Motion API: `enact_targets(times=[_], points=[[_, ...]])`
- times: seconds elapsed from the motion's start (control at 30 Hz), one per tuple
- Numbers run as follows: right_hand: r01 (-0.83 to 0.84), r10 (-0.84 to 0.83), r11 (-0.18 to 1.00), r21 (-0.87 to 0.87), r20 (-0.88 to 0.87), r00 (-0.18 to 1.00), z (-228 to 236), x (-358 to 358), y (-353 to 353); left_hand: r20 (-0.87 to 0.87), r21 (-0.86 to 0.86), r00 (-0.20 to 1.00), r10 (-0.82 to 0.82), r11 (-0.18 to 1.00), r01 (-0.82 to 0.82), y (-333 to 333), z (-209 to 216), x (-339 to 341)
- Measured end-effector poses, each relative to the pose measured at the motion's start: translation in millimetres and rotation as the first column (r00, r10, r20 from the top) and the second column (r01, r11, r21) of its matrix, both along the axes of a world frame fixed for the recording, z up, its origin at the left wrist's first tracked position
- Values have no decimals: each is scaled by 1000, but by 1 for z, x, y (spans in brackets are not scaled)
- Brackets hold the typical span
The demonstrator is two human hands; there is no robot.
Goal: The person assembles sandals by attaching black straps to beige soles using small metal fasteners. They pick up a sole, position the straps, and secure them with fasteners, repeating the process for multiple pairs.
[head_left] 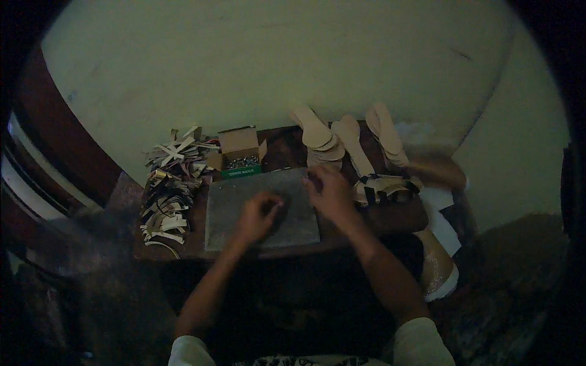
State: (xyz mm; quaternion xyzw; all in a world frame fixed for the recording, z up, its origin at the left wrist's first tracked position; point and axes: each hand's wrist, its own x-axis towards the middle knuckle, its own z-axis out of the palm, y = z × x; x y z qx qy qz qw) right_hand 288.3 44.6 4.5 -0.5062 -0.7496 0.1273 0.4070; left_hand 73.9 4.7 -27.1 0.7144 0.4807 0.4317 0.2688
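A grey stone slab (244,201) lies on a low dark wooden table (403,219) in front of me. My left hand (259,215) rests on the slab with its fingers curled; whether it pinches something small I cannot tell. My right hand (329,192) lies spread at the slab's right edge, fingers apart, next to a pile of tan sole pieces with black straps (384,186). An open small cardboard box of little metal nails (240,155) stands just behind the slab.
Stacks of tan shoe insoles (351,137) stand at the table's back right. A heap of cut strap strips (168,189) covers the left end. A pale wall rises behind; the floor around is dark. White sheets (442,222) hang off the right edge.
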Motion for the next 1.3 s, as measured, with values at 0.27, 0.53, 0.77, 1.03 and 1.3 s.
enact_targets(times=[0.27, 0.53, 0.77, 1.03, 1.3], points=[[183, -223, 949, 256, 138, 965, 7, 20, 51, 30, 160, 1000, 10, 987, -14, 12, 16, 6], [231, -307, 913, 337, 195, 931, 5, 8, 61, 187, 134, 964, 191, 967, -218, 8, 23, -15], [244, -327, 908, 339, 214, 920, 2, -4, 68, 225, 20, 937, 265, 961, -277, -2, 14, -34], [196, -236, 904, 381, 61, 970, 12, 11, 76, 350, -80, 900, 261, 965, -248, -5, 11, -27], [172, -249, 935, 309, 230, 941, 10, 9, 64, 447, -107, 838, 312, 949, -296, -10, 15, -28]])
